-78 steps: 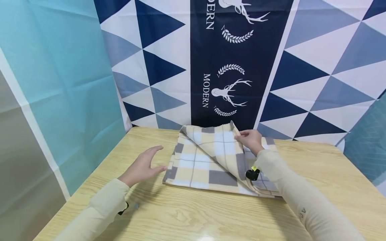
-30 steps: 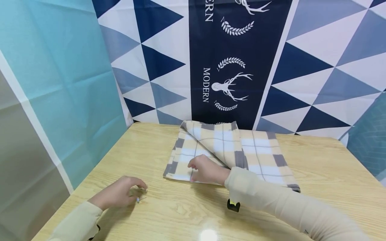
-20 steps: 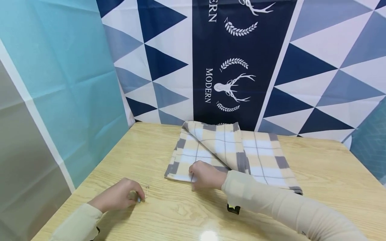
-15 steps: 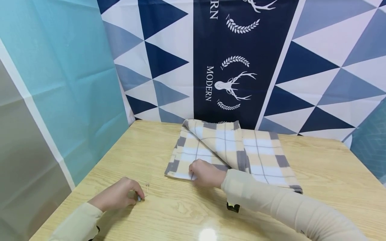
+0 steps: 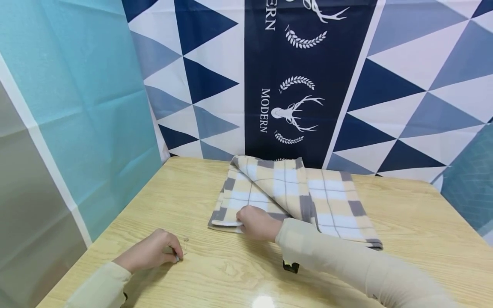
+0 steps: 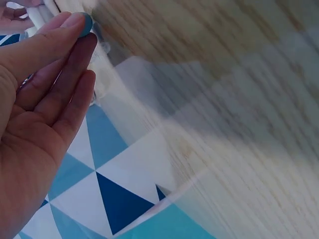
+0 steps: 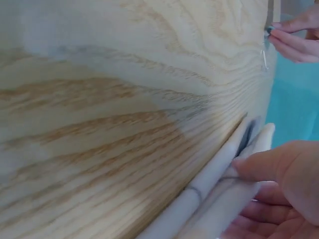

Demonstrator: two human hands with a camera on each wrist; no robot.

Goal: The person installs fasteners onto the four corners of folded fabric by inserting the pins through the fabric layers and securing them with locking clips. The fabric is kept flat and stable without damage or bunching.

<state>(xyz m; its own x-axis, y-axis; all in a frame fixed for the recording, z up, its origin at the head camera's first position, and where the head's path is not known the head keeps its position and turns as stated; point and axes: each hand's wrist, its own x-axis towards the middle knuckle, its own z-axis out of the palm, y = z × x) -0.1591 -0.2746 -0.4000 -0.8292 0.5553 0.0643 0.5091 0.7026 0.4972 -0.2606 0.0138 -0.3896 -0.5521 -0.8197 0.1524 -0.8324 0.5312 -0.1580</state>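
Right hand (image 5: 257,223) had moved from the top of the fold to the near edge of the cloth (image 5: 285,182), where a white lip of fabric now stood raised; left hand (image 5: 151,252), spread wide earlier, had come down on a blue bit (image 6: 87,25). Right grip narrow, near edge pinched between thumb and fingers (layered there, by the right wrist view). Left grip narrow too: blue bit held between thumb and fingertips, low over the table (image 5: 219,278). Just beyond those fingertips, a thin pale piece (image 5: 186,243) (too small to name; could not tell whether it joined the blue bit). Cloth lay toward the back of the table, well apart from the left hand, plaid in cream, white and grey, one flap turned diagonally across its left half. Behind it hung a backdrop (image 5: 213,81) of blue and white triangles. Pale sleeves (image 5: 331,252) on both arms.
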